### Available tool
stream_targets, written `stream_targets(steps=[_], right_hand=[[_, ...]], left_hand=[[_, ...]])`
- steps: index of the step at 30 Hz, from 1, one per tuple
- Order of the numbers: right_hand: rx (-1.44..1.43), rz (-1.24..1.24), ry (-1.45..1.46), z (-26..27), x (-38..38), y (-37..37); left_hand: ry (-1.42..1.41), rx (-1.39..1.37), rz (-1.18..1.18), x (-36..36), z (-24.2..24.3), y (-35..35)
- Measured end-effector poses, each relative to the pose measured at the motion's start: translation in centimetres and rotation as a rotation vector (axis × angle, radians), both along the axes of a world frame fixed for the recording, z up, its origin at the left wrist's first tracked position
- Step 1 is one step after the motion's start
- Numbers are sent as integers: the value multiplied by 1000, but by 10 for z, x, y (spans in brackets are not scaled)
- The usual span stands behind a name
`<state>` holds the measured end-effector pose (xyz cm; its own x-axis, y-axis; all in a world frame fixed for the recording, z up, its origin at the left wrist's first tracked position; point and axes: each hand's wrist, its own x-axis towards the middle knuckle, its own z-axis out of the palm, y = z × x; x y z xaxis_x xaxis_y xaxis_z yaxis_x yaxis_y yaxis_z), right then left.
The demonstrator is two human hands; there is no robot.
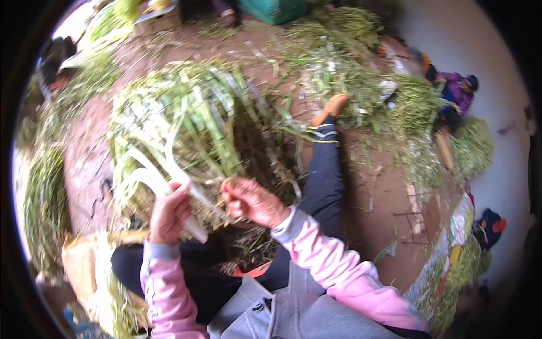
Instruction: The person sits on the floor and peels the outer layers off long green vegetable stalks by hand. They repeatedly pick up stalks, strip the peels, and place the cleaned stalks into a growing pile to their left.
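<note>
My left hand (171, 214) grips a pale stalk (195, 229) whose white lower end sticks out below the fist. Broad whitish leaves (146, 171) fan up and over from the same hand. Close by on the right, my right hand (254, 202) has its fingers curled together at the lower ends of some green stalks; blur hides whether a thin strand is pinched there. Beyond both hands lies a large heap of green leafy stalks (186, 97), and it partly blends with the leaves I hold.
My outstretched leg (324, 178) borders the heap on the right. Yellow-green plant piles (417, 106) line the right wall, where people (459, 91) sit. At lower left, pale peelings (112, 288) hang over a tan sack or board (78, 262). A green bundle (273, 10) stands far back.
</note>
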<state>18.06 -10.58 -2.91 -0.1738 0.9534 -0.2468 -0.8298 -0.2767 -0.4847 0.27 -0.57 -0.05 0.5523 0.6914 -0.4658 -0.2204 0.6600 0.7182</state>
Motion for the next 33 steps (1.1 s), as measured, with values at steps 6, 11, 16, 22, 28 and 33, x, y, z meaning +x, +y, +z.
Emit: stream_targets(steps=[6,11,16,22,28,33], right_hand=[[-80,237,-240,23,-20,10],[-70,327,18,10,-35,7],[-115,237,-6,14,-33,9],[-163,164,-104,3,-35,9],[-170,4,-199,8,-42,8],[-193,-218,-70,6,-39,10]], left_hand=[[-262,45,-199,-10,2,2],[-238,82,-230,-11,-10,1],[-64,96,-159,1,-8,-5],[-52,-47,-144,-12,-4,-11],[11,37,-35,-5,-6,-18],[-237,49,52,-3,-4,-20]])
